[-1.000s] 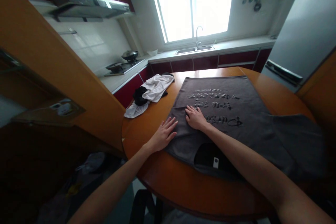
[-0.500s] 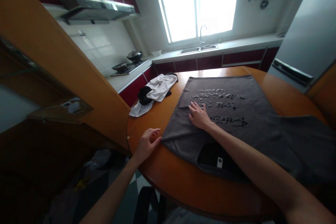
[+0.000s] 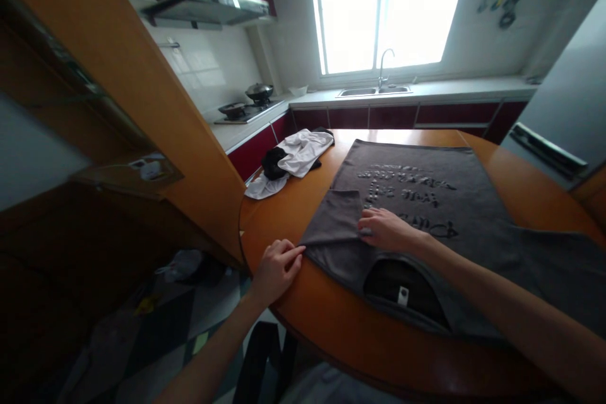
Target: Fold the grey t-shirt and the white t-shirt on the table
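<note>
A dark grey T-shirt point(image 3: 407, 170) with raised dark lettering lies spread flat on the wooden table, its neckline and small white label towards me. At the left sleeve's near corner, my left hand point(image 3: 279, 268) pinches the cloth between thumb and fingertips. My right hand point(image 3: 391, 230) is closed on the shirt beside the lettering, fingers curled down at the inner end of that sleeve. A crease runs across the sleeve between both hands. The right forearm passes over the shirt near the neckline and covers part of it.
The round-ended orange table point(image 3: 279, 214) carries a heap of white and black clothes point(image 3: 303, 151) at its far left. A dark chair point(image 3: 260, 360) stands at the near edge. Behind are a counter with a sink point(image 3: 374, 91), a stove with pans point(image 3: 243, 110) and a fridge.
My right hand has gone from lying flat with spread fingers to gripping the cloth, slightly nearer me. My left fingers have closed on the sleeve corner. The view has shifted a little left.
</note>
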Motion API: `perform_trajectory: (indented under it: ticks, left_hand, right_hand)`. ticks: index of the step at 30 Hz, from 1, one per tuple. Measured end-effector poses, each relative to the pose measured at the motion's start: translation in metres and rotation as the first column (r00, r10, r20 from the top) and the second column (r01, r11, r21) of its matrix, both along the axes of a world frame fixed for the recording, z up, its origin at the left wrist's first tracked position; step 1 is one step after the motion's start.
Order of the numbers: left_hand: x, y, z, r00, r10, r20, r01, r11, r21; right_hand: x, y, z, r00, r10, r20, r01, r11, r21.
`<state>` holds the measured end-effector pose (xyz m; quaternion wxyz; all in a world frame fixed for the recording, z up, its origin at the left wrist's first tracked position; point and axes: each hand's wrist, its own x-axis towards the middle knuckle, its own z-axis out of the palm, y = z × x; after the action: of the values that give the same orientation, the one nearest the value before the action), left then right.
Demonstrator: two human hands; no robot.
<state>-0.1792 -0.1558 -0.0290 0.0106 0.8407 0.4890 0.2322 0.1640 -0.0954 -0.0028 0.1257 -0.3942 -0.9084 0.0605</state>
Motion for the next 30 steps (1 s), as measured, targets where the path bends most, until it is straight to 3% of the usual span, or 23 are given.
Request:
perform_trajectory:
  ticks: [6, 17, 25, 30]
  left_hand:
    - [0.003, -0.003, -0.003, 0.998, 0.048, -0.045, -0.047, 0.999, 0.020]
    - [0.004, -0.006, -0.005, 0.995, 0.067, -0.073, -0.066, 0.998, 0.015]
    - [0.001, -0.008, -0.006, 0.999, 0.045, -0.005, -0.044, 0.998, 0.052]
    - [-0.001, -0.009, -0.008, 0.988, 0.107, 0.110, -0.121, 0.983, 0.135]
  right_hand:
    - [0.006, -0.015, -0.010, 0.997, 0.022, 0.080, -0.030, 0.994, 0.103]
    - [0.007, -0.018, 0.007, 0.984, 0.019, 0.178, -0.082, 0.932, 0.354]
    - [0.013, -0.021, -0.019, 0.989, 0.007, 0.145, -0.043, 0.968, 0.249]
    - [0.015, -0.022, -0.025, 0.999, 0.006, 0.038, -0.013, 0.983, 0.185]
